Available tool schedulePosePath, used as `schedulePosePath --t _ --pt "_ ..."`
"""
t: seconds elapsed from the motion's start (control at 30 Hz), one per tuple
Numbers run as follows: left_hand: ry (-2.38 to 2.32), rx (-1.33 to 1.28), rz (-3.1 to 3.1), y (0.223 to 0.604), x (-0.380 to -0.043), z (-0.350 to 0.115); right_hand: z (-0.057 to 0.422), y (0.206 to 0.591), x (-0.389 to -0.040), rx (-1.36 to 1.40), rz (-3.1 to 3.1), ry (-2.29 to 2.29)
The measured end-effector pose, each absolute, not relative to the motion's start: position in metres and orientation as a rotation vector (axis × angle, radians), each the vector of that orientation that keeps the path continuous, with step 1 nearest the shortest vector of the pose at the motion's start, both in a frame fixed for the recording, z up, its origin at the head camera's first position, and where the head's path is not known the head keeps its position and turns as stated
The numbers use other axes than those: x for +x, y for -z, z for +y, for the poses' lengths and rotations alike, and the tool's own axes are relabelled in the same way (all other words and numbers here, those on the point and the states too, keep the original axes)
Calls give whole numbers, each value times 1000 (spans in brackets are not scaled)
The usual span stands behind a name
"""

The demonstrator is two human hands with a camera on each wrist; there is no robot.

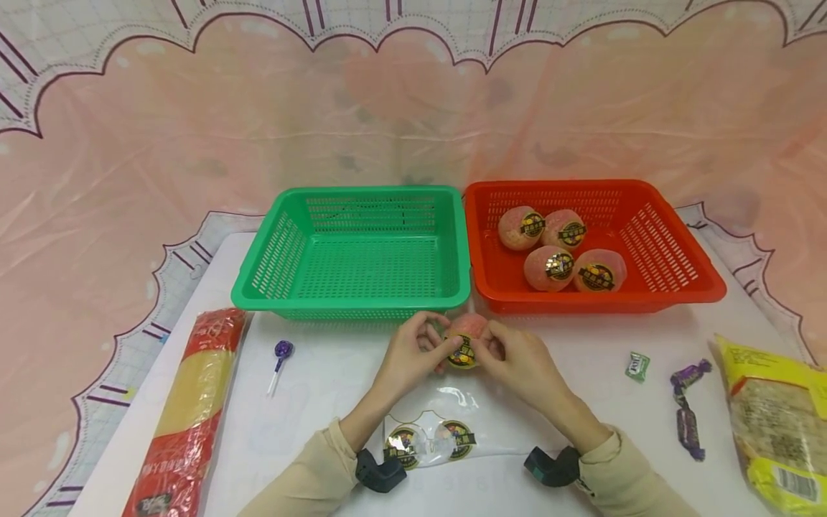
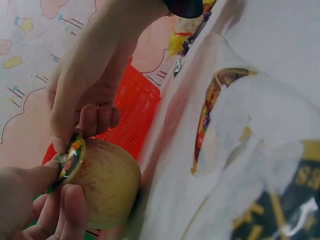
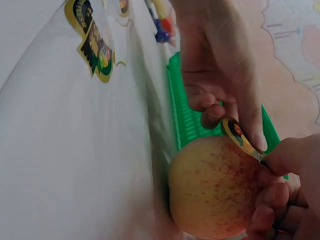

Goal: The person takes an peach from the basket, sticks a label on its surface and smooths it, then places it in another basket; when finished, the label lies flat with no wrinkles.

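Note:
Close in front of the two baskets, both hands meet at a pinkish-yellow apple (image 1: pixel 470 325). A round black-and-gold fruit sticker (image 1: pixel 462 354) is at its near side, and the left wrist view shows the sticker (image 2: pixel 74 159) standing partly away from the skin. My left hand (image 1: pixel 416 348) pinches one edge of it with thumb and fingers. At the opposite edge, my right hand (image 1: pixel 520 359) pinches it too, other fingers curled beside the apple (image 3: pixel 210 192). A clear sheet (image 1: pixel 504 431) bearing two similar stickers (image 1: pixel 402 446) lies between the forearms.
Behind stand a green basket (image 1: pixel 351 303) and a red basket (image 1: pixel 601 297) holding several stickered apples (image 1: pixel 549 268). To the left lie a red-and-yellow packet (image 1: pixel 194 402) and a purple lollipop (image 1: pixel 282 350); to the right, a green candy (image 1: pixel 637 366), purple candies (image 1: pixel 690 431) and a yellow bag (image 1: pixel 775 424).

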State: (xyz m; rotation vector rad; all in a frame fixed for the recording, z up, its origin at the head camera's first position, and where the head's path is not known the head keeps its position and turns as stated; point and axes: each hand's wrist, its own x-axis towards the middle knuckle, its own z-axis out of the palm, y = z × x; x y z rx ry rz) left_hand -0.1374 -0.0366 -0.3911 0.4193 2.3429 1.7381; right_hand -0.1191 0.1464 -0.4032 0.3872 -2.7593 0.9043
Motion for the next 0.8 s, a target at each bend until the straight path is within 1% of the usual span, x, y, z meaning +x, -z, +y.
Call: schedulePosePath --t 0.1,0.27,0.47,0.53,0.63,0.8 --pt "-1728 424 2341 394 -137 -37 147 402 -119 386 -2769 -807" --pt "-1683 516 2351 405 -142 -40 148 401 -118 419 -2801 -745" --pt "-1607 588 2452 432 -153 -48 149 403 -119 398 -2830 -797" --pt "-1585 636 2534 436 -153 -49 150 404 -119 392 -2837 -857" --pt "-1605 708 2590 436 -149 -47 153 407 -119 439 -2861 -1018" --pt "-1699 764 2467 415 -136 -42 159 412 -121 602 -2887 -1302"
